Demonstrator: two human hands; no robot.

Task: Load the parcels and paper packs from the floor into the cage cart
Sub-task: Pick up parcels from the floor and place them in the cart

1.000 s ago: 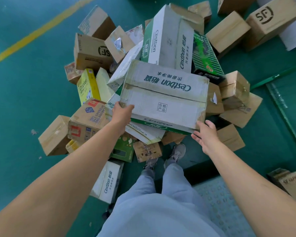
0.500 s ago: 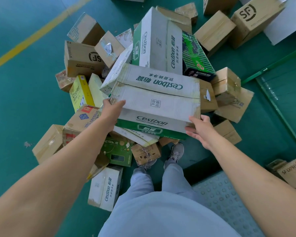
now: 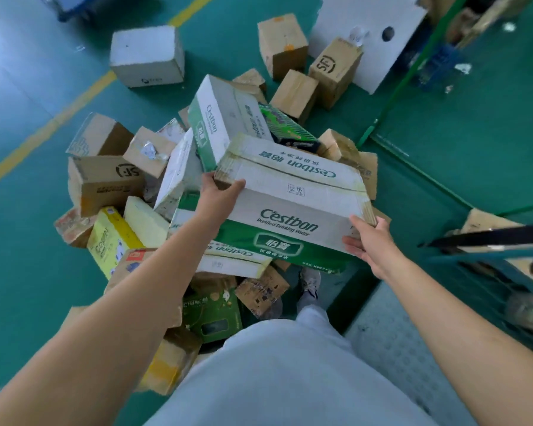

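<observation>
Since a second ago the Cestbon carton (image 3: 293,198) has come up off the heap (image 3: 154,192) and tilts toward me. On the left, my left hand (image 3: 219,195) grips its taped corner, thumb on top. On the right, my right hand (image 3: 368,241) holds the other end with fingers curled under. I judge this is the lifting step; next I must turn right to the cage cart (image 3: 505,272). Worn, flat-sided cardboard, tape yellowed.

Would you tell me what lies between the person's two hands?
In the head view, the C'estbon box spans it: left hand grips one end, right hand the other.
</observation>
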